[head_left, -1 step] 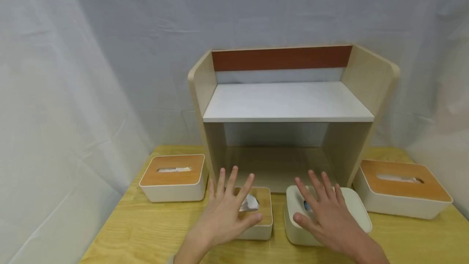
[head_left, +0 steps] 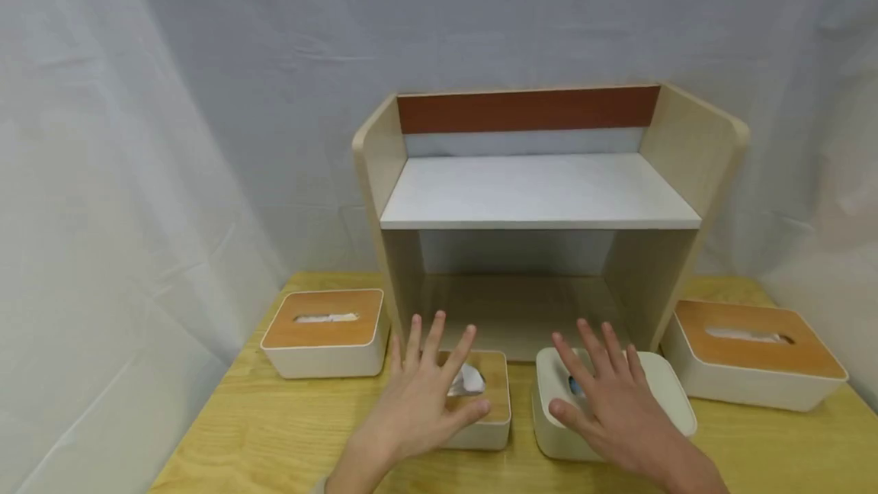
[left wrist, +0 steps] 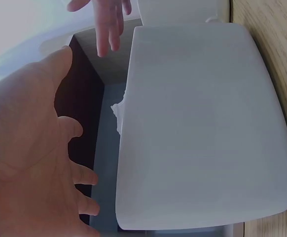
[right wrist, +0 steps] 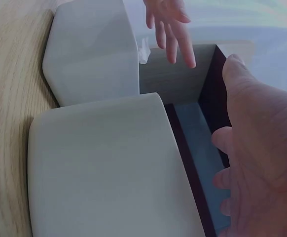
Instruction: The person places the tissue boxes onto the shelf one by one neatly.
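Fingers spread, my left hand [head_left: 418, 412] hovers over a white tissue box with a light wooden lid [head_left: 497, 404]. A white tissue [head_left: 468, 380] pokes from its slot. My right hand [head_left: 613, 412] is likewise spread, above a cream lidded box [head_left: 664, 395] just to the right; part of something blue [head_left: 575, 385] shows in its opening. In the left wrist view a gap separates the palm [left wrist: 27, 148] from the white box [left wrist: 202, 128]. The right wrist view also shows the palm [right wrist: 267, 153] apart from the cream box [right wrist: 104, 168]. Both hands hold nothing.
Behind the hands stands a two-level desk shelf [head_left: 542, 190] with pale side panels. An orange-brown-lidded tissue box [head_left: 322, 360] sits at its left, a similar one [head_left: 754, 389] at its right. All rest on a wooden table [head_left: 274, 441], with pale sheeting [head_left: 274, 59] around it.
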Tool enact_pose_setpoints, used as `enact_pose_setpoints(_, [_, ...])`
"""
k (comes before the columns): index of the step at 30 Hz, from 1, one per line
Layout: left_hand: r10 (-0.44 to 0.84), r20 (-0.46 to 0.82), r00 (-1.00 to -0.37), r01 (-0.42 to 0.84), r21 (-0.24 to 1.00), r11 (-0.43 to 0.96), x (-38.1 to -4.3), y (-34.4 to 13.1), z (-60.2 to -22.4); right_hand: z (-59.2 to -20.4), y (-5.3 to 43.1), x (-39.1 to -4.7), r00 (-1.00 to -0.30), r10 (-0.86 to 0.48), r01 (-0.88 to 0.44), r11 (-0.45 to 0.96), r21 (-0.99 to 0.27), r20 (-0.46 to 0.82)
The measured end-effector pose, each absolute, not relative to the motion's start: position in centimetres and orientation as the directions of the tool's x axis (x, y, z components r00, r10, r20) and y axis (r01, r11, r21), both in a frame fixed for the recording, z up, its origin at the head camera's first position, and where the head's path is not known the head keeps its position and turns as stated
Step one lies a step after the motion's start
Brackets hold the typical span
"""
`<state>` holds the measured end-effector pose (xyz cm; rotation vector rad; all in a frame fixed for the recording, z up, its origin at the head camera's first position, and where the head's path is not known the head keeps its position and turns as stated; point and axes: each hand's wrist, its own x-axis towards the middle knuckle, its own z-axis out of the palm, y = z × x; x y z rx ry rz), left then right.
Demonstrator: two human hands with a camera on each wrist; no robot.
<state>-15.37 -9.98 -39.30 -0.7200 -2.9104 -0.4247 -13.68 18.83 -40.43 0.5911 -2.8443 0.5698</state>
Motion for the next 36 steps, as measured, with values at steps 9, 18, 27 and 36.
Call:
enact_pose_setpoints(9, [0.437,0.198,-0.877,0.475,0.228,0.850,-15.8,-10.3,-39.1,-40.3,18.9,-14.1,-0.901,-0.356,-0.425,0.838,-0.343,0.248])
enact_pose_setpoints(18, [0.426,0.190,-0.884,0.463,0.243,0.852,-15.6,-10.7,-38.9,-41.0,18.2,-13.6,-0.896,-0.346,-0.441,0.761,-0.475,0.278])
enact_pose_setpoints(27, [0.423,0.178,-0.888,0.458,0.269,0.848,-15.7,-10.9,-38.6,-40.9,16.7,-12.9,-0.873,-0.334,-0.487,0.567,-0.664,0.356])
enact_pose_setpoints(36, [0.417,0.147,-0.897,0.441,0.360,0.822,-15.6,-11.5,-38.6,-40.1,15.0,-11.8,-0.924,-0.290,-0.345,0.357,-0.868,0.248])
